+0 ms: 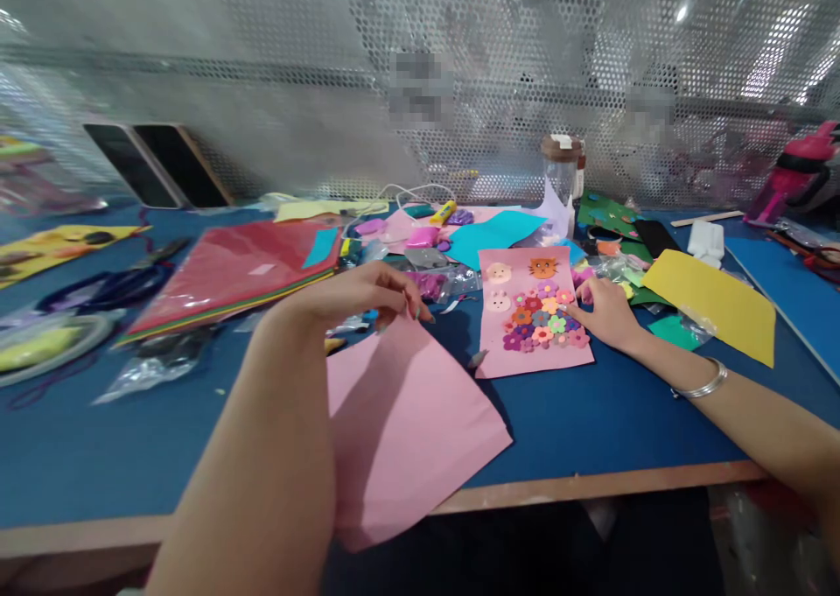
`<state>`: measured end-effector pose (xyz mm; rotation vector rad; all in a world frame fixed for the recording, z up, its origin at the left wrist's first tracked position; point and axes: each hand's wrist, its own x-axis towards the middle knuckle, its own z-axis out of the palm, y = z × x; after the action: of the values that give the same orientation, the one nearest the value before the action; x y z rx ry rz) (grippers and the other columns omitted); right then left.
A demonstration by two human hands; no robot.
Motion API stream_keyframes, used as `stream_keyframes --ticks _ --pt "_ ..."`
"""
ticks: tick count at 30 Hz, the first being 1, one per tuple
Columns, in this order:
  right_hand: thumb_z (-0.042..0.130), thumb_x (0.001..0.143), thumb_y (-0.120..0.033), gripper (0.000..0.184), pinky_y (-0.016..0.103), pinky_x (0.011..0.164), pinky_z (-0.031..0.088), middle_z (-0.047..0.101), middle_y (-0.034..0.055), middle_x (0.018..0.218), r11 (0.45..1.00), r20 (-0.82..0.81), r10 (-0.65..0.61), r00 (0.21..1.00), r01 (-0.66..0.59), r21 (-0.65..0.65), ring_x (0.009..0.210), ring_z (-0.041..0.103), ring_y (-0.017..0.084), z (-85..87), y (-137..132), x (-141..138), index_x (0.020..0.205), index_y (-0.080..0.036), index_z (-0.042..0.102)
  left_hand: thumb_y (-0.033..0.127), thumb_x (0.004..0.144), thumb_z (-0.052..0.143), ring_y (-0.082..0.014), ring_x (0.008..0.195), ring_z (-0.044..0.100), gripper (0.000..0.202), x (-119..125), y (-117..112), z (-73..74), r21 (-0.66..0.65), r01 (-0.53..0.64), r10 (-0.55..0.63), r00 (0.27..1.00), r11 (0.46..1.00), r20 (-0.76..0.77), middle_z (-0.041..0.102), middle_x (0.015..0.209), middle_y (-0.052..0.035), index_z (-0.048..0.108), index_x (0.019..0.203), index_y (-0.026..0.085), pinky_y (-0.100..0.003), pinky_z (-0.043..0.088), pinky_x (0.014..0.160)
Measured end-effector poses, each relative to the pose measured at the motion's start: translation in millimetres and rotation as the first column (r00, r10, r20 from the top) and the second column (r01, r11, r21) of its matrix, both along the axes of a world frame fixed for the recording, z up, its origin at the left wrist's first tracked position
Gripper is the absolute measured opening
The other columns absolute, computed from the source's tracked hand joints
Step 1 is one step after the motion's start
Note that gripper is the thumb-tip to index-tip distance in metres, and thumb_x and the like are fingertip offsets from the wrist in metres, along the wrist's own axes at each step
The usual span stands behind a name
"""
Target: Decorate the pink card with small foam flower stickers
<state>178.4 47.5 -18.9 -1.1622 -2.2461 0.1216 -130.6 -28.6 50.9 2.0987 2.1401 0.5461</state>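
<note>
Your left forearm (262, 438) hides the left side of the plain pink sheet (420, 430) and runs off the bottom edge. Your right hand (607, 312) covers part of the decorated sheet (495, 361); you can't tell whether its fingertips hold anything. At far left, a blurred jar (39, 185) and yellow card (66, 244) are cut off.

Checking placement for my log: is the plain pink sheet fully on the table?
Partly off: the lower end of the plain pink sheet extends past the table's front edge.

Flower cutouts (541, 319) lie on a sheet (491, 333) (a bottle (560, 176) behind).
</note>
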Motion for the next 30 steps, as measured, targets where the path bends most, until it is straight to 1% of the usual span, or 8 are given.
stream_keyframes --ticks 4,7,9,11,15,22,27,30 --pt "0.052 0.070 -0.028 0.023 0.026 0.055 0.033 0.048 0.0005 0.063 0.989 -0.193 0.113 0.975 -0.129 -0.074 0.057 0.041 0.013 1.7 0.8 0.1 0.062 -0.021 0.032 0.040 0.064 0.044 -0.0227 0.076 0.051 0.034 3.8 -1.6 -3.7 -0.047 -0.038 0.042 0.996 0.998 0.081 0.057 0.057 -0.0072 0.064 0.070 0.014 -0.037 0.040 0.068" --pt "0.050 0.071 -0.025 0.026 0.026 0.055 0.035 0.049 -0.0004 0.062 0.992 -0.353 0.106 0.930 -0.125 -0.030 0.054 0.041 0.011 6.4 0.1 0.4 0.062 -0.022 0.026 0.041 0.059 0.041 -0.0219 0.068 0.049 0.031 -1.4 -0.5 -2.3 -0.156 -0.048 0.084 0.969 0.987 0.232 0.051 0.052 -0.0082 0.058 0.056 0.016 -0.038 0.039 0.065" --pt "0.050 0.071 -0.025 0.028 0.026 0.055 0.036 0.049 -0.0004 0.062 0.998 -0.421 0.068 0.904 -0.067 0.017 0.055 0.043 0.011 11.6 -0.4 1.8 0.061 -0.022 0.024 0.040 0.054 0.039 -0.0183 0.057 0.044 0.026 -10.7 -1.8 1.2 -0.237 0.053 0.058 0.897 0.970 0.438 0.042 0.046 -0.0074 0.045 0.044 0.018 -0.038 0.037 0.059" --pt "0.049 0.072 -0.024 0.026 0.026 0.055 0.037 0.049 -0.0003 0.062 0.998 -0.463 0.013 0.886 0.014 0.054 0.055 0.043 0.011 17.4 -0.1 4.9 0.061 -0.022 0.026 0.038 0.053 0.039 -0.0145 0.048 0.036 0.021 -21.0 -5.6 4.9 -0.144 0.088 0.023 0.775 0.986 0.631 0.031 0.042 -0.0044 0.039 0.043 0.020 -0.037 0.035 0.055" --pt "0.050 0.071 -0.021 0.021 0.027 0.058 0.038 0.048 -0.0008 0.063 0.980 -0.514 -0.065 0.855 0.152 0.129 0.054 0.042 0.011 26.2 3.0 14.2 0.062 -0.022 0.030 0.041 0.056 0.032 -0.0119 0.042 0.027 0.026 -30.2 -13.3 9.2 -0.085 0.045 0.026 0.725 0.995 0.688 0.022 0.042 -0.0006 0.047 0.061 0.020 -0.034 0.034 0.049" --pt "0.050 0.073 -0.021 0.021 0.027 0.059 0.039 0.047 -0.0008 0.061 0.968 -0.504 -0.050 0.862 0.166 0.188 0.056 0.043 0.011 26.5 3.3 18.8 0.062 -0.022 0.032 0.040 0.053 0.029 -0.0135 0.049 0.032 0.046 -17.4 -8.9 13.0 -0.153 -0.001 0.078 0.861 0.988 0.502 0.030 0.044 -0.0032 0.054 0.080 0.013 -0.035 0.036 0.056" --pt "0.050 0.074 -0.023 0.022 0.027 0.058 0.039 0.047 -0.0013 0.060 0.958 -0.508 -0.063 0.859 0.194 0.210 0.054 0.041 0.011 27.9 3.2 19.4 0.063 -0.022 0.032 0.040 0.059 0.031 -0.0135 0.048 0.030 0.041 -19.6 -9.0 11.1 -0.135 0.030 0.060 0.782 0.990 0.621 0.028 0.044 -0.0022 0.055 0.082 0.016 -0.035 0.034 0.055" --pt "0.050 0.075 -0.026 0.017 0.027 0.056 0.038 0.047 -0.0010 0.061 0.931 -0.545 -0.103 0.832 0.273 0.242 0.053 0.040 0.011 32.8 7.0 25.9 0.065 -0.022 0.037 0.037 0.060 0.034 -0.0128 0.047 0.030 0.025 -20.7 -9.4 8.7 -0.090 0.045 0.033 0.695 0.995 0.718 0.025 0.044 -0.0009 0.049 0.065 0.019 -0.035 0.034 0.053"
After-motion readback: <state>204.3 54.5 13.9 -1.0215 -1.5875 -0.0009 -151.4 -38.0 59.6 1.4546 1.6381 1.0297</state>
